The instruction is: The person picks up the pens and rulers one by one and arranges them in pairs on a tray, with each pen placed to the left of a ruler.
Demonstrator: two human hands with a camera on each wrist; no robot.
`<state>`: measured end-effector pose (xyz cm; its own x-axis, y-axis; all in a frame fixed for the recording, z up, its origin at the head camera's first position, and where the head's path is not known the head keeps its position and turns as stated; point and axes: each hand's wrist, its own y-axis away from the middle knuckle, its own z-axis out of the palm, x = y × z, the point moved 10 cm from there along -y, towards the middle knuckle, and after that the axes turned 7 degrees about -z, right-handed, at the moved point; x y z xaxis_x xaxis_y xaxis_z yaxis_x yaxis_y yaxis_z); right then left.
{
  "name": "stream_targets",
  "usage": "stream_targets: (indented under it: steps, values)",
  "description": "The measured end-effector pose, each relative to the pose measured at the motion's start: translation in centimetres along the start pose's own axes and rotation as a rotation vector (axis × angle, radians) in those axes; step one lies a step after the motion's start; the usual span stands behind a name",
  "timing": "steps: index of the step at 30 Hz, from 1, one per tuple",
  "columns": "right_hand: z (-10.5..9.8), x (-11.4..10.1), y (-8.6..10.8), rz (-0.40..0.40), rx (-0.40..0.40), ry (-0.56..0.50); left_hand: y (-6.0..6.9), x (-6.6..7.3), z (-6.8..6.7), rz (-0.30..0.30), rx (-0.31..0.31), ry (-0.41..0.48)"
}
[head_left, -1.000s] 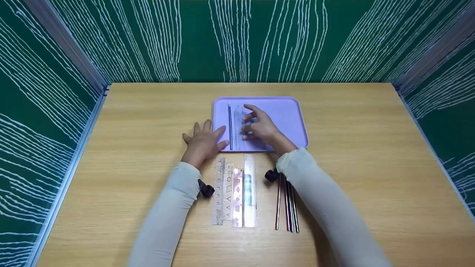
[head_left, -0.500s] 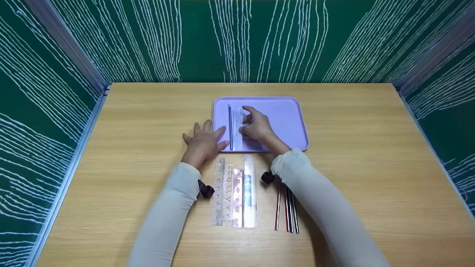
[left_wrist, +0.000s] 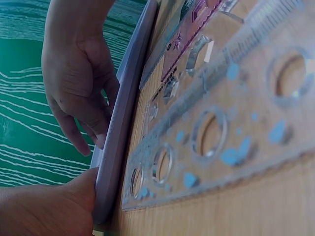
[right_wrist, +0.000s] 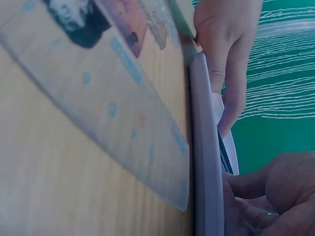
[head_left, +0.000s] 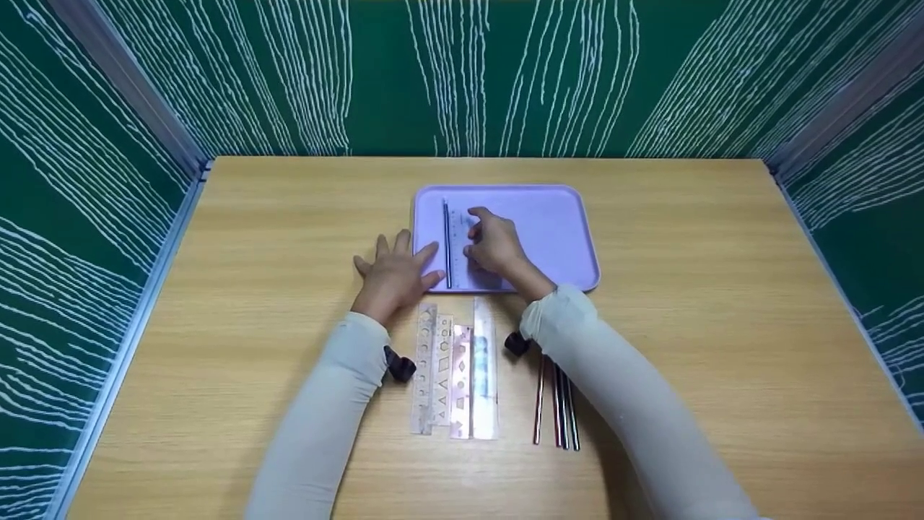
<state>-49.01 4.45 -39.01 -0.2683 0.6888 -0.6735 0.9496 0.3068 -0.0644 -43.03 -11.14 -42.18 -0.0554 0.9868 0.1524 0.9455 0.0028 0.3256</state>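
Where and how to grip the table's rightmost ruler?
Probably pinch the ruler mid-length by its long right edge, coming from the right: it lies flat, with a pink ruler close along its left edge and bare tabletop on its right.

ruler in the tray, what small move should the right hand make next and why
Probably lift the right hand off the tray, since the ruler there already lies beside the dark stick, roughly parallel, while other rulers lie on the table.
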Motion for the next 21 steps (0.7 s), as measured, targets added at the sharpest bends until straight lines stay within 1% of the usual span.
stream_targets:
  steps: [4, 9, 13, 16, 17, 21]
  values:
    - [-0.5, 0.0, 0.2, -0.029, 0.029, 0.014, 0.0, 0.2, -0.1, 0.016, 0.000, 0.000]
    - [-1.1, 1.4, 1.5, 0.040, 0.015, -0.081, 0.2, 0.3, 0.1, 0.023, -0.015, 0.024]
    - [-2.8, 2.2, 3.2, 0.081, -0.003, -0.233, 0.2, 0.3, -0.1, 0.029, -0.001, 0.031]
    - [-4.3, 2.6, 4.9, 0.105, -0.022, -0.327, 0.2, 0.2, 0.0, 0.032, -0.001, 0.031]
    - [-4.7, 2.7, 5.5, 0.121, -0.032, -0.350, 0.2, 0.2, 0.0, 0.033, -0.001, 0.032]
    - [-6.4, 3.0, 7.7, 0.136, -0.057, -0.398, 0.2, 0.0, 0.0, 0.030, -0.003, 0.023]
